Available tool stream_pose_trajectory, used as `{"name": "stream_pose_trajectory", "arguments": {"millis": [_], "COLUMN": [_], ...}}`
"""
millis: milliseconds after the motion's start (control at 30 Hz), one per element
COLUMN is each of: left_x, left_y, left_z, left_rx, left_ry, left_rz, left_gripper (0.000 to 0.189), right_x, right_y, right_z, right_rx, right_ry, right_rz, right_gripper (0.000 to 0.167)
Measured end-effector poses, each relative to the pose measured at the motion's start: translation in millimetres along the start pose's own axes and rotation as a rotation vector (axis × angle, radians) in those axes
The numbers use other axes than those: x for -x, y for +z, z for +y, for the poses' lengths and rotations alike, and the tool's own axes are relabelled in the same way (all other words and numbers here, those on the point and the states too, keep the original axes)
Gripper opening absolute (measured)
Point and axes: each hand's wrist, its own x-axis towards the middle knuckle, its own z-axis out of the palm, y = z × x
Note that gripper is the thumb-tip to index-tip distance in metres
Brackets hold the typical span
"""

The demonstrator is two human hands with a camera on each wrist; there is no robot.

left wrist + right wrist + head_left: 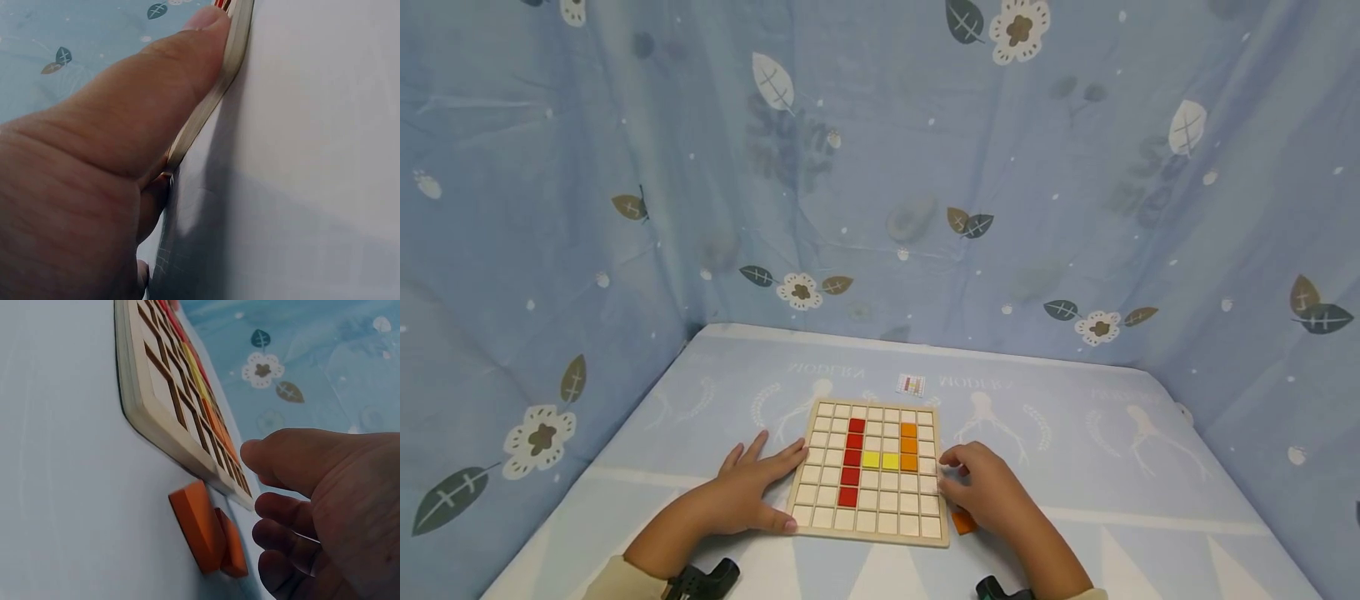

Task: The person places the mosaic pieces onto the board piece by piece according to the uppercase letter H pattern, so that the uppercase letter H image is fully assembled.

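A square wooden grid board (887,536) lies flat on the table. In its cells sit a column of several red tiles (850,476), two yellow tiles (880,460) and three orange tiles (908,446). Fingers spread, my left hand (737,496) rests along the board's left edge, its thumb at the near left corner. My right hand (988,492) is at the right edge with fingers loosely bent; I see nothing held in it. Below that hand, two loose orange blocks (199,526) lie beside the board, partly hidden in the head view.
Behind the board lies a small card (911,384) printed with a coloured grid pattern. A pale patterned cloth covers the table (1075,467). Blue curtains (880,167) with leaves and flowers hang around the back and sides.
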Motion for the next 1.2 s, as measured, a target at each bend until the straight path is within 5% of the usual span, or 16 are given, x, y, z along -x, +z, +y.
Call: {"name": "stream_pose_trajectory", "arguments": {"millis": [533,900,1200], "left_x": [1.4,-0.2,-1.2], "left_y": [3.1,1.0,1.6], "left_z": [1.4,0.5,-1.2], "left_rx": [-0.012,-0.008,-0.007], "left_ry": [-0.014,-0.017,-0.005], "left_rz": [0.016,0.006,0.01], "left_gripper": [0.114,0.115,0.115], "right_x": [20.9,31.1,33.1], "right_y": [-13,-23,-22], "right_z": [27,38,40], "right_rx": [0.008,-0.037,0.011], "right_ry": [0.013,-0.123,-0.139], "right_rz": [-0.027,-0.139,-0.161], "right_gripper": [0.027,0.04,0.038]}}
